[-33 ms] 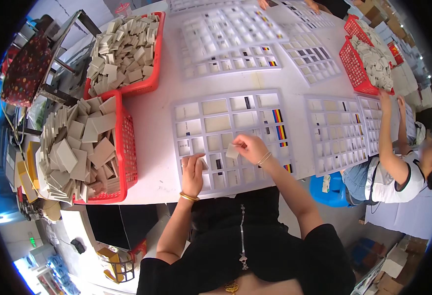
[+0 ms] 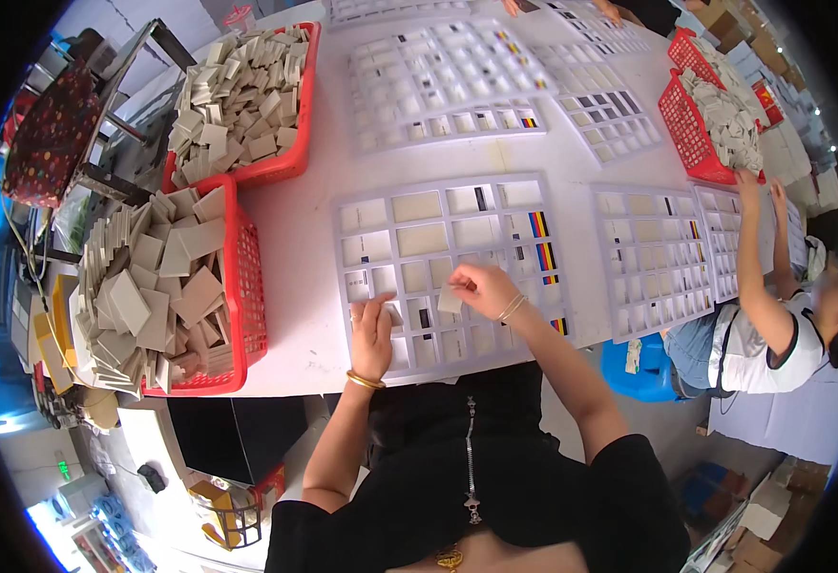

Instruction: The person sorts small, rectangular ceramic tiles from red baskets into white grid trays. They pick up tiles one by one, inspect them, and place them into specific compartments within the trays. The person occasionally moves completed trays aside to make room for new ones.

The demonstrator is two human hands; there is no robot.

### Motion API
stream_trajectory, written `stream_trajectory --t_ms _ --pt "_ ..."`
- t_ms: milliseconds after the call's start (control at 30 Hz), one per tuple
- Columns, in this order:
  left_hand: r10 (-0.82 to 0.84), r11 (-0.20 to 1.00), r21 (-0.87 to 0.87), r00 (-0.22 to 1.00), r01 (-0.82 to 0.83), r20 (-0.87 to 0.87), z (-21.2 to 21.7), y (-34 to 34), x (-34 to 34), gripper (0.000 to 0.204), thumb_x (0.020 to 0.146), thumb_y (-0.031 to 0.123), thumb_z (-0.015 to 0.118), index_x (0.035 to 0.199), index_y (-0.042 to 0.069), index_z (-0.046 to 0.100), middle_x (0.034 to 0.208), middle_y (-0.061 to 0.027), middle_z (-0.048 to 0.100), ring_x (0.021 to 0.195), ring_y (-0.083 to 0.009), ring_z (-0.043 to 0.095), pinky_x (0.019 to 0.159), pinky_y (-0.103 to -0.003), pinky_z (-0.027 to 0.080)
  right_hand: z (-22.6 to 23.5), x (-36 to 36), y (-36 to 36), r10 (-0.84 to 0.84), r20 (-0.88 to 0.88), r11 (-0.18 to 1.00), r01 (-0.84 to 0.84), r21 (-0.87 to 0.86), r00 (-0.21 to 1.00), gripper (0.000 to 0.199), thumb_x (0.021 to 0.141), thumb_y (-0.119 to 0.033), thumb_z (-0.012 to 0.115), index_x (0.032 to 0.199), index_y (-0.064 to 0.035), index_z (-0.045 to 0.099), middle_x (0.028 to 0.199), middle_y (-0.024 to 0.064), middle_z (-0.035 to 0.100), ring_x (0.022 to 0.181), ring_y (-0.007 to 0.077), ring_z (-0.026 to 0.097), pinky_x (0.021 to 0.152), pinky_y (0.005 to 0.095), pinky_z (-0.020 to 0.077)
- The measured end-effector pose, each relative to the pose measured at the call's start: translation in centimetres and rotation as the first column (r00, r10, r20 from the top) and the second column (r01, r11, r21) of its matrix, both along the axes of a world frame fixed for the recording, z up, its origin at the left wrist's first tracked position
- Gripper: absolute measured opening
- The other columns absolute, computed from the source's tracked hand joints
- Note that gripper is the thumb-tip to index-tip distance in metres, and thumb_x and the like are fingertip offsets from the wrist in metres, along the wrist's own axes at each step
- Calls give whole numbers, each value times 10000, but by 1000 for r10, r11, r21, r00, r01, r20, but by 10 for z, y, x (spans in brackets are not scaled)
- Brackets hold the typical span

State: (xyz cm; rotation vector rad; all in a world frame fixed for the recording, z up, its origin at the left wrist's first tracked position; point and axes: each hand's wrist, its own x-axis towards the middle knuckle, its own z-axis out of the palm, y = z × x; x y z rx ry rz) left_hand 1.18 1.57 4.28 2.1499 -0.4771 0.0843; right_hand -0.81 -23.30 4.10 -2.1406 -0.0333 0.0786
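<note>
A white compartment tray (image 2: 435,180) lies in front of me, with pale inserts in several compartments and striped colour strips along its right side. My right hand (image 2: 484,289) pinches a small off-white square tile (image 2: 449,300) above the middle of the tray. Over the tray's left part, my left hand (image 2: 371,329) is closed, fingers pointing away from me. A greyish tile edge (image 2: 394,314) shows beside its fingertips; how many pieces it holds is hidden.
Red baskets heaped with pale tiles stand at left, a near basket (image 2: 243,315) and a far basket (image 2: 306,105). Further trays (image 2: 653,258) lie at right and at the back. At right, a co-worker (image 2: 772,325) reaches toward another red basket (image 2: 691,124).
My right hand and its tile have dipped very slightly toward me. My left hand has shifted a touch. The stacked tray at the back has moved a little.
</note>
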Motion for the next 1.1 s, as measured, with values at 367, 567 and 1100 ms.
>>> stream_trajectory --t_ms 367,567,1100 --pt "-113 964 173 903 200 -414 0 -10 13 309 790 124 635 1087 105 551 908 -103 661 774 -265 645 658 -363 501 -14 -11 12 62 3 990 -61 -129 998 115 748 -87 638 861 -71 624 838 82 611 772 272 610 681 368 498" --pt "-248 929 227 947 293 -204 -6 -32 23 159 793 76 620 950 99 630 887 -60 621 698 -220 633 619 -325 500 -13 -19 23 110 233 908 -2 -419 966 154 655 -96 697 771 -105 596 866 58 503 841 257 545 690 381 474" --pt "-284 798 544 958 259 -40 -6 -22 1 244 777 34 576 952 174 673 937 -39 571 763 -236 619 611 -366 513 2 -42 30 81 230 810 70 -582 970 150 717 -133 641 863 -152 669 982 43 528 943 235 500 750 386 375"
